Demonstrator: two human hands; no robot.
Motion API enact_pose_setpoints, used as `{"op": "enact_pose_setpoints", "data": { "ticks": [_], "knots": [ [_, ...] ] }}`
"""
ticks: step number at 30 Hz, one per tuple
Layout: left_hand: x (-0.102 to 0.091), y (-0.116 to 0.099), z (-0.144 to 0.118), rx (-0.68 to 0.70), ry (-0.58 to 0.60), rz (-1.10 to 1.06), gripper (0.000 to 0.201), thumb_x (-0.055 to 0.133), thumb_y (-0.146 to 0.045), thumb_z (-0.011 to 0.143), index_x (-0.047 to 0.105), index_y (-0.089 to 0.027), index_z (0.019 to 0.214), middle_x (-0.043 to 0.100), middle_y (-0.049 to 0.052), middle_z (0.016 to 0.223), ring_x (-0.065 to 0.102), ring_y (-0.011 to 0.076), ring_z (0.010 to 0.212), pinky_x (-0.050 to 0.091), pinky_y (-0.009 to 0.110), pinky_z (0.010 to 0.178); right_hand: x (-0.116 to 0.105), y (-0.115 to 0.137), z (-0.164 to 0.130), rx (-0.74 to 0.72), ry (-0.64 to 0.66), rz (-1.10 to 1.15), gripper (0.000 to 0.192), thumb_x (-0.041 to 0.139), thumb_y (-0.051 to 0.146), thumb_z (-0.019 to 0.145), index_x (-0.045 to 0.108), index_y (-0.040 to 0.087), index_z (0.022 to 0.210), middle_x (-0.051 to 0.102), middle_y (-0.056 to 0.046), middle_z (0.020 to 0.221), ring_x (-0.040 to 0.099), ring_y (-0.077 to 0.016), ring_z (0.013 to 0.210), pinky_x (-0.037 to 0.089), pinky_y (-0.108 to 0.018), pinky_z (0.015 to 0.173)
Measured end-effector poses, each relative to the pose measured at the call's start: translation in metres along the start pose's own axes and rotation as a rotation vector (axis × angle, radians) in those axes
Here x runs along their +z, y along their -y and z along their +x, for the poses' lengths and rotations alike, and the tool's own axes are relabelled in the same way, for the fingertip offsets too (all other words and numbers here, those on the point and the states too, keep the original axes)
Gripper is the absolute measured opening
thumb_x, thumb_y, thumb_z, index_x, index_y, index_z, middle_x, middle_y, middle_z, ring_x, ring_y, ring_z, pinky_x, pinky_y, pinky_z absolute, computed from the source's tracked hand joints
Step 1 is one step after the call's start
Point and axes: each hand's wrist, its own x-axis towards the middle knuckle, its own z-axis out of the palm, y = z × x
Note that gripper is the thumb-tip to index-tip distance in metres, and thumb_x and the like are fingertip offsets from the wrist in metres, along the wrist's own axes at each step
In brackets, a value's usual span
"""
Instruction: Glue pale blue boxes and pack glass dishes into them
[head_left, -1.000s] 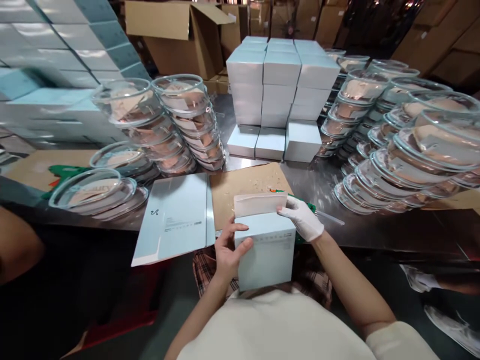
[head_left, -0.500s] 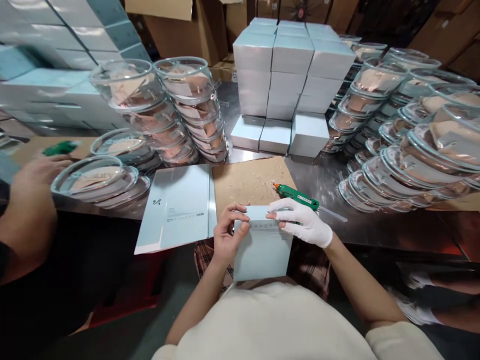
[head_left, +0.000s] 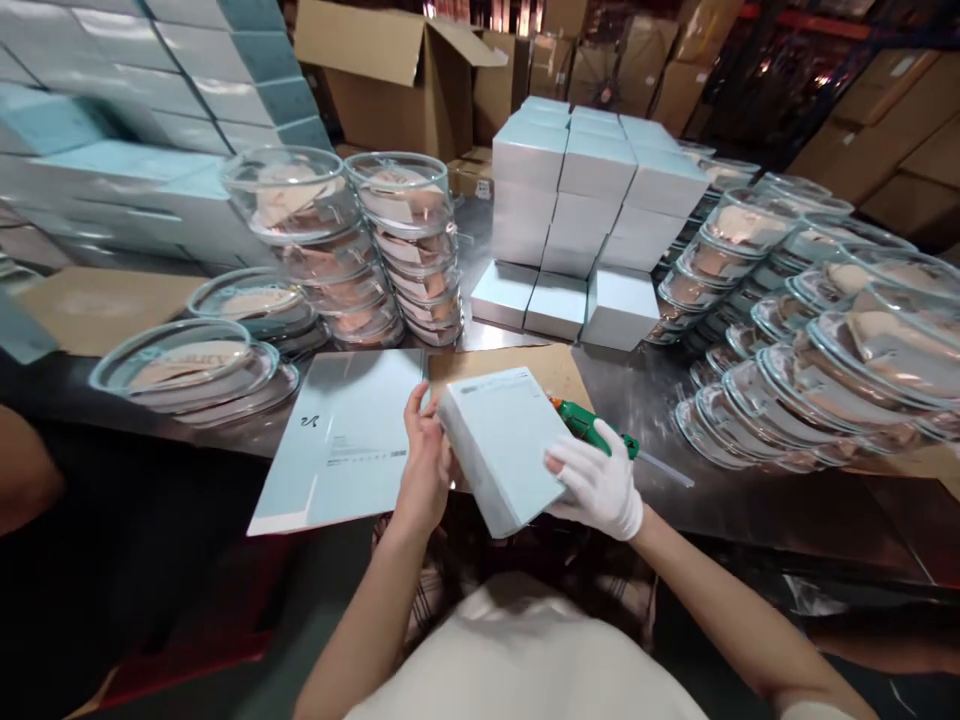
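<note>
A pale blue cardboard box (head_left: 510, 440) is tilted between my two hands above the front edge of the table. My bare left hand (head_left: 426, 450) grips its left edge, fingers near the upper corner. On the box's right side rests my right hand (head_left: 596, 480), in a white glove with bare fingertips showing; part of it is behind the box. Just beyond that hand lies a green glue gun (head_left: 589, 425) with an orange tip, its glue stick trailing right. Under it is a brown cardboard sheet (head_left: 559, 362). Flat pale blue printed card (head_left: 352, 420) lies to the left.
Stacked clear round containers (head_left: 416, 250) stand behind the flat card, and more stacked containers (head_left: 795, 380) fill the right side. White-and-blue boxes (head_left: 585, 220) are piled at the back. A person's arm (head_left: 26, 470) is at the far left.
The box has turned and tilted in my hands, now showing a broad face and a long side. My left hand has shifted left. The neighbour's hand with a green tool has left view.
</note>
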Motion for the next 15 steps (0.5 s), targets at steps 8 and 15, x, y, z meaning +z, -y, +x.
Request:
{"op": "enact_pose_setpoints", "data": {
  "ticks": [8, 15],
  "knots": [
    [-0.047, 0.003, -0.018, 0.322, -0.132, 0.356, 0.116, 0.082, -0.065, 0.079, 0.012, -0.038, 0.166, 0.037, 0.022, 0.169, 0.033, 0.0351, 0.162, 0.036, 0.059, 0.123, -0.061, -0.101, 0.138, 0.223, -0.129, -0.278, 0.059, 0.076, 0.048, 0.087, 0.065, 0.011, 0.132, 0.060, -0.020, 0.153, 0.051, -0.0376, 0.146, 0.023, -0.055, 0.130],
    [-0.108, -0.038, -0.009, 0.363, -0.415, 0.874, 0.083, 0.073, -0.061, 0.085, 0.045, -0.022, 0.154, 0.054, 0.022, 0.154, 0.049, 0.0398, 0.148, 0.037, 0.061, 0.122, -0.035, -0.190, 0.214, 0.410, -0.111, -0.263, 0.043, 0.069, 0.032, 0.095, 0.066, -0.002, 0.121, 0.065, -0.029, 0.140, 0.060, -0.0357, 0.137, 0.039, -0.050, 0.120]
  ]
}}
